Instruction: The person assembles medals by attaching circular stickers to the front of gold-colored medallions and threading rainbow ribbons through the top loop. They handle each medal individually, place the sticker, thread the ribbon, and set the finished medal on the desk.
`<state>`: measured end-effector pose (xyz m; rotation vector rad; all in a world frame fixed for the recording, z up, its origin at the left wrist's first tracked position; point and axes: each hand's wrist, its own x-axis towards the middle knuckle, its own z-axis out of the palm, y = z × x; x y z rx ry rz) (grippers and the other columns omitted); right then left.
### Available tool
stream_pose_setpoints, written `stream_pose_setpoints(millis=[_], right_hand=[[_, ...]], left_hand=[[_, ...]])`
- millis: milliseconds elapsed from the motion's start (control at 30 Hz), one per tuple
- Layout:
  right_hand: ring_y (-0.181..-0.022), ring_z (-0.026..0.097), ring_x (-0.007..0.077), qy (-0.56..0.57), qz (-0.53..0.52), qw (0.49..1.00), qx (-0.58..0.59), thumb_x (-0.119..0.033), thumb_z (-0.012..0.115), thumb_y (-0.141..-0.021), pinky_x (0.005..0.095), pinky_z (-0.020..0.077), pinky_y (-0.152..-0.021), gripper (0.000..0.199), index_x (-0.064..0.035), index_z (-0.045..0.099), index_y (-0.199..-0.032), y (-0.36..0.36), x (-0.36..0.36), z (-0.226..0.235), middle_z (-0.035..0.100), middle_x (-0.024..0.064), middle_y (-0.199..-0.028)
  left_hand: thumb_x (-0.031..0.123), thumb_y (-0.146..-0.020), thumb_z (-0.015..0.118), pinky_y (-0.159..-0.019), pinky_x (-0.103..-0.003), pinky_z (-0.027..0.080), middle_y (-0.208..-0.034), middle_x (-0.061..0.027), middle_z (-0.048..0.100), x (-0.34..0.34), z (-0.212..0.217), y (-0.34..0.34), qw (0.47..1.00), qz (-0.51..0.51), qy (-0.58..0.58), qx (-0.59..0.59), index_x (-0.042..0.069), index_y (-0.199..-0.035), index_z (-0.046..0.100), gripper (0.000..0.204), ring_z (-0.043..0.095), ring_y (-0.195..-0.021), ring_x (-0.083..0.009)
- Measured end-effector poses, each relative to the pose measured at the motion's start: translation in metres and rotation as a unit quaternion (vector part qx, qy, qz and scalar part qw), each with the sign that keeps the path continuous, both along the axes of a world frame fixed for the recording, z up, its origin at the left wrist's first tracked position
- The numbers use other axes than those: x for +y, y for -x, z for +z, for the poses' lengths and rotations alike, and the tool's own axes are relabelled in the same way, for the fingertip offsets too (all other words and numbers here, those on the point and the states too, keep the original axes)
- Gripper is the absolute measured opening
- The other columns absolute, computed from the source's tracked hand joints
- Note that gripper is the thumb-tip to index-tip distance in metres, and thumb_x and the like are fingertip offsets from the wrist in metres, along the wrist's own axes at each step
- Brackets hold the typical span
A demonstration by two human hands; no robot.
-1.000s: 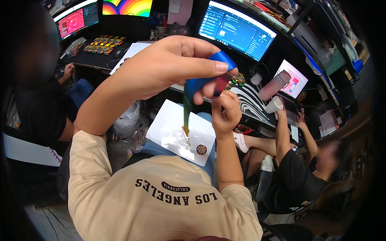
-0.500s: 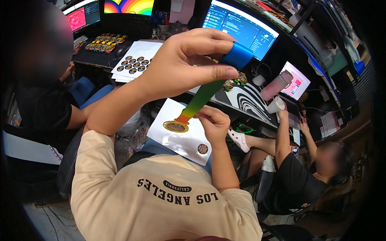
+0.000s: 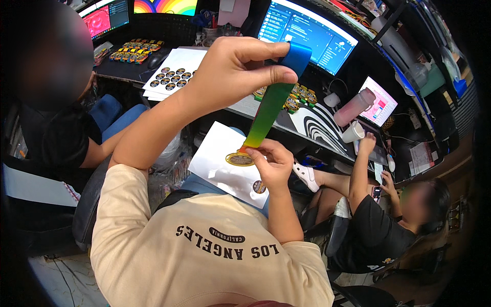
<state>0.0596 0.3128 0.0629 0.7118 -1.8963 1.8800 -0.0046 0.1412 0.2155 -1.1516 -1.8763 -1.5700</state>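
My left hand (image 3: 230, 71) is raised in front of me and pinches the blue top end of a rainbow ribbon (image 3: 268, 110). The ribbon runs straight down through green and yellow to a round gold medal (image 3: 239, 159). My right hand (image 3: 276, 166) grips the medal at its edge, just above my lap. Under the medal a white backing sheet (image 3: 217, 158) lies on my lap, with one round sticker (image 3: 259, 187) left near its right corner.
A dark desk (image 3: 245, 110) ahead carries monitors, a sheet of round stickers (image 3: 174, 77), a pile of medals (image 3: 299, 97), a pink bottle (image 3: 355, 106) and a white cup (image 3: 353, 132). One person (image 3: 56, 138) sits at my left, another (image 3: 388, 225) at my right.
My left hand has lifted the ribbon's blue end up and away, so the folded ribbon now hangs straight. My right hand has taken the medal at the bottom.
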Motion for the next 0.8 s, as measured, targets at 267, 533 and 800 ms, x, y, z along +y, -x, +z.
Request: stream_pose_setpoints(millis=[267,533,800], right_hand=[[-0.08,0.067,0.0146,0.043,-0.077,0.987,-0.135,-0.002,0.072,-0.083,0.0241,0.0517,-0.071,0.024,0.0065,0.062,-0.103,0.0,0.013,-0.009,0.069,0.0137,-0.092],[-0.055,0.061,0.0134,0.09,0.099,0.927,-0.349,-0.005,0.069,-0.083,0.0222,0.048,-0.048,0.023,0.0041,0.063,-0.103,0.009,0.041,-0.023,0.069,0.0143,-0.086],[-0.079,0.068,0.0187,0.093,0.111,0.919,-0.366,-0.009,0.067,-0.085,0.0274,0.0565,-0.068,0.018,0.0019,0.063,-0.098,0.018,0.057,0.001,0.068,0.0132,-0.095]], left_hand=[[0.027,-0.094,0.062,-0.048,-0.019,0.043,-0.095,-0.0081,0.068,-0.006,-0.009,0.017,0.964,-0.12,0.135,-0.195,0.012,-0.144,0.04,0.057,0.052,-0.055,-0.0035],[0.033,-0.097,0.056,-0.035,-0.02,0.039,-0.101,-0.0136,0.068,-0.011,-0.026,0.021,0.88,-0.315,0.206,-0.291,0.012,-0.152,0.02,0.069,0.045,-0.039,-0.0047],[0.044,-0.097,0.052,-0.034,-0.017,0.034,-0.112,-0.0221,0.064,-0.006,-0.069,0.006,0.696,-0.487,0.292,-0.439,0.016,-0.153,0.013,0.074,0.046,-0.037,-0.0056]])
